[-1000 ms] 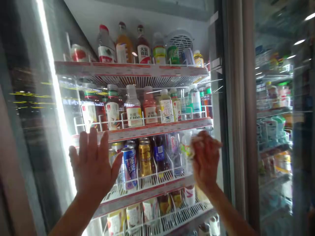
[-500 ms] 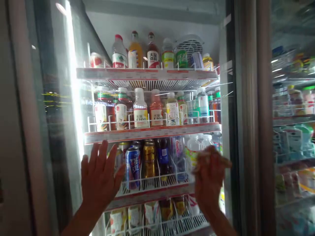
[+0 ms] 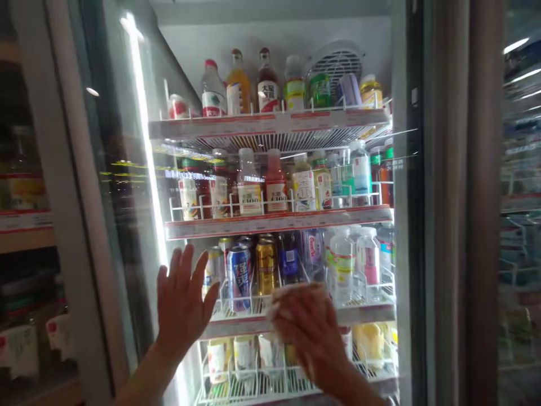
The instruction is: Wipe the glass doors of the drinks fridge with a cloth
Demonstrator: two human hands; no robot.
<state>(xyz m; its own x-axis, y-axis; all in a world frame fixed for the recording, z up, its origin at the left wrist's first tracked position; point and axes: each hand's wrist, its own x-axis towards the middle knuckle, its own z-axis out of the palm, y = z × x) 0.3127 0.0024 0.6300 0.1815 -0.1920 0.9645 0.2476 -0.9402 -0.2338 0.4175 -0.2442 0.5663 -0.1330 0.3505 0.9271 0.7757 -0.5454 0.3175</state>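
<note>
A drinks cooler stands before me behind a glass door (image 3: pixel 372 186). My left hand (image 3: pixel 183 304) is open, fingers spread, pressed flat on the glass at lower left, in front of the cans shelf. My right hand (image 3: pixel 306 327) is blurred and closed on a whitish cloth (image 3: pixel 276 301), held against the glass low in the middle. Behind the glass a blue can (image 3: pixel 239 276) and a gold can (image 3: pixel 266 266) stand side by side.
Four wire shelves hold bottles and cans; the top shelf (image 3: pixel 270 121) carries juice bottles beside a fan grille (image 3: pixel 333 59). A bright light strip (image 3: pixel 147 163) runs down the left door edge. A dark door frame (image 3: pixel 448 225) rises on the right. Store shelving (image 3: pixel 25 225) shows at far left.
My right hand with the cloth has swept left and down across the glass, from the right side to the middle. The left hand stays flat on the glass. The view has shifted.
</note>
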